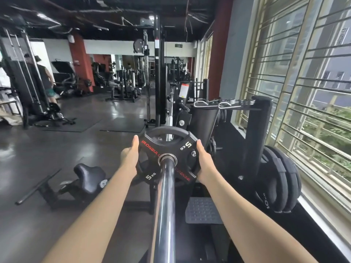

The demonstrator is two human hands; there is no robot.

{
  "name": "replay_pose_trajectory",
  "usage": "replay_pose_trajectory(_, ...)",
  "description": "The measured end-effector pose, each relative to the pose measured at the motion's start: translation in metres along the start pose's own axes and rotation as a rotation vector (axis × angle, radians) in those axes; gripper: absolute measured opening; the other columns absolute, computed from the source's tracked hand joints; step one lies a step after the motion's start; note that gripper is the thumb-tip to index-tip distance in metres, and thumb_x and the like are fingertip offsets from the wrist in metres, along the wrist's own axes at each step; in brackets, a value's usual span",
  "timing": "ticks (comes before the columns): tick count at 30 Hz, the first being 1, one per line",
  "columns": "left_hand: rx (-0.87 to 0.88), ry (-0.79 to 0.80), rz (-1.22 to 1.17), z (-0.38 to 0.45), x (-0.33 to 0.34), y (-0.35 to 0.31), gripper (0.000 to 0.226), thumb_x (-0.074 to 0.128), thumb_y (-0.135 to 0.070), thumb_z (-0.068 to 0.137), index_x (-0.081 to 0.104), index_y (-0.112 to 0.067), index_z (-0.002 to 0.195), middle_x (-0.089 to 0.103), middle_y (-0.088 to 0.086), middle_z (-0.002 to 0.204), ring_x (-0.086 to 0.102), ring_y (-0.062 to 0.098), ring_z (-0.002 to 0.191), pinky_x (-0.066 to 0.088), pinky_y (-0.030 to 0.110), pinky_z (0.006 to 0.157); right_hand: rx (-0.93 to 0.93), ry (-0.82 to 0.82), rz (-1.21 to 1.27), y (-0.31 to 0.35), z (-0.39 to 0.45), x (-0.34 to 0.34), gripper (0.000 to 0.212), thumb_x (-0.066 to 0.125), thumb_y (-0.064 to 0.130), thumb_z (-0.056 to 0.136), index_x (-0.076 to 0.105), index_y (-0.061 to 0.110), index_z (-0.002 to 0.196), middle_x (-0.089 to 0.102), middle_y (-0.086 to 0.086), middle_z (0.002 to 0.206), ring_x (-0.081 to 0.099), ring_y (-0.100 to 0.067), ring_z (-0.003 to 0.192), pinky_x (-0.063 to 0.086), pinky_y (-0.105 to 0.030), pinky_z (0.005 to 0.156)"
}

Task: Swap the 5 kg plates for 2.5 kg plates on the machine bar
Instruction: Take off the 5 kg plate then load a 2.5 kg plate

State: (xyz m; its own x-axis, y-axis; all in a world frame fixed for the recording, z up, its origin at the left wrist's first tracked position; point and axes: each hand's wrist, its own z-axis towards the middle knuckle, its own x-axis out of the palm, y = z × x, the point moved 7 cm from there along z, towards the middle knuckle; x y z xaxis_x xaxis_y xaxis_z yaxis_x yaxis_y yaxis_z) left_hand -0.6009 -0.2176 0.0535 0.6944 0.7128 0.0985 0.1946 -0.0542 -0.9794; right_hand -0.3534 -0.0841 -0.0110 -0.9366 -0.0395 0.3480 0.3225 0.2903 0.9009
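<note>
A black 5 kg plate point(167, 143) with red lettering sits on the chrome machine bar point(164, 202), which runs from the bottom of the view straight away from me. My left hand point(130, 158) grips the plate's left rim and my right hand point(204, 162) grips its right rim, thumbs on the near face. No 2.5 kg plate can be picked out.
A black plate rack point(256, 133) stands to the right, with larger black plates point(279, 179) leaning by the barred window and spring collars point(224, 103) on top. A seat pad point(89, 177) lies low left. A tread plate point(203, 210) lies below. A person stands far left.
</note>
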Motion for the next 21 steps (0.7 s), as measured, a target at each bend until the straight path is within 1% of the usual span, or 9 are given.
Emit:
replay_pose_trajectory(2, 0.123, -0.1, 0.173, 0.0, -0.006, -0.011, 0.047, 0.052, -0.054, 0.095, 0.047, -0.015, 0.069, 0.049, 0.007, 0.076, 0.047, 0.028, 0.078, 0.042, 0.038, 0.072, 0.032, 0.005, 0.011, 0.01, -0.026, 0.002, 0.113, 0.08, 0.085, 0.037, 0.059, 0.025, 0.131, 0.074, -0.003, 0.118, 0.074, -0.03, 0.102, 0.056, -0.056, 0.092)
replay_pose_trajectory(3, 0.187, -0.163, 0.263, 0.001, -0.008, -0.014, 0.039, 0.053, -0.047, 0.095, 0.054, -0.013, 0.074, 0.055, 0.011, 0.083, 0.053, 0.032, 0.086, 0.048, 0.042, 0.081, 0.038, -0.001, 0.006, 0.017, -0.044, 0.002, 0.101, 0.079, 0.081, 0.051, 0.058, 0.024, 0.131, 0.072, -0.001, 0.121, 0.072, -0.026, 0.105, 0.056, -0.051, 0.093)
replay_pose_trajectory(6, 0.44, -0.274, 0.533, -0.028, 0.002, -0.039, 0.027, 0.058, -0.033, 0.09, 0.066, -0.017, 0.109, 0.061, 0.013, 0.121, 0.055, 0.038, 0.116, 0.05, 0.049, 0.095, 0.043, -0.077, -0.015, 0.029, -0.071, -0.017, 0.059, 0.06, 0.055, 0.093, 0.051, 0.02, 0.14, 0.057, 0.001, 0.135, 0.055, -0.023, 0.126, 0.047, -0.043, 0.103)
replay_pose_trajectory(9, 0.74, -0.027, 0.744, -0.068, 0.053, -0.068, 0.018, 0.056, -0.031, 0.094, 0.07, -0.023, 0.103, 0.065, 0.004, 0.114, 0.057, 0.029, 0.11, 0.049, 0.041, 0.089, 0.015, -0.115, -0.03, 0.042, -0.068, -0.058, 0.038, 0.054, 0.034, 0.102, 0.06, 0.011, 0.131, 0.066, -0.004, 0.13, 0.063, -0.019, 0.114, 0.05, -0.038, 0.095)
replay_pose_trajectory(11, 0.742, 0.273, 0.883, -0.094, 0.098, -0.069, 0.018, 0.054, -0.039, 0.096, 0.069, -0.03, 0.095, 0.071, -0.008, 0.104, 0.063, 0.02, 0.102, 0.049, 0.037, 0.088, 0.003, -0.15, -0.016, 0.054, -0.064, -0.095, 0.028, 0.053, 0.026, 0.102, 0.067, 0.009, 0.119, 0.075, -0.004, 0.109, 0.069, -0.016, 0.096, 0.052, -0.034, 0.085)
replay_pose_trajectory(13, 0.798, 0.458, 1.067, -0.125, 0.147, -0.064, 0.025, 0.051, -0.048, 0.096, 0.068, -0.033, 0.088, 0.073, -0.017, 0.093, 0.067, 0.015, 0.096, 0.052, 0.036, 0.088, -0.007, -0.194, 0.026, 0.067, -0.057, -0.138, 0.023, 0.052, 0.02, 0.102, 0.068, 0.008, 0.112, 0.076, -0.004, 0.099, 0.071, -0.015, 0.087, 0.052, -0.031, 0.074)
replay_pose_trajectory(16, 0.929, 0.576, 1.26, -0.168, 0.229, -0.054, 0.03, 0.049, -0.053, 0.096, 0.065, -0.033, 0.082, 0.069, -0.018, 0.086, 0.065, 0.014, 0.087, 0.05, 0.03, 0.08, -0.043, -0.265, 0.137, 0.086, -0.046, -0.208, 0.019, 0.05, 0.016, 0.102, 0.067, 0.009, 0.104, 0.075, -0.005, 0.095, 0.07, -0.014, 0.08, 0.052, -0.028, 0.068)
replay_pose_trajectory(18, 0.956, 0.657, 1.313, -0.191, 0.29, -0.04, 0.032, 0.045, -0.056, 0.096, 0.062, -0.034, 0.081, 0.069, -0.015, 0.086, 0.066, 0.018, 0.086, 0.052, 0.032, 0.083, -0.084, -0.321, 0.21, 0.097, -0.032, -0.259, 0.018, 0.047, 0.013, 0.102, 0.064, 0.008, 0.099, 0.071, -0.006, 0.088, 0.066, -0.015, 0.074, 0.051, -0.026, 0.065)
replay_pose_trajectory(21, 1.078, 0.692, 1.379, -0.226, 0.384, -0.016, 0.033, 0.041, -0.057, 0.097, 0.058, -0.033, 0.084, 0.07, -0.007, 0.094, 0.066, 0.026, 0.091, 0.053, 0.037, 0.083, -0.155, -0.388, 0.286, 0.114, -0.005, -0.339, 0.018, 0.045, 0.007, 0.101, 0.062, 0.003, 0.098, 0.064, -0.009, 0.075, 0.061, -0.015, 0.053, 0.045, -0.022, 0.048)
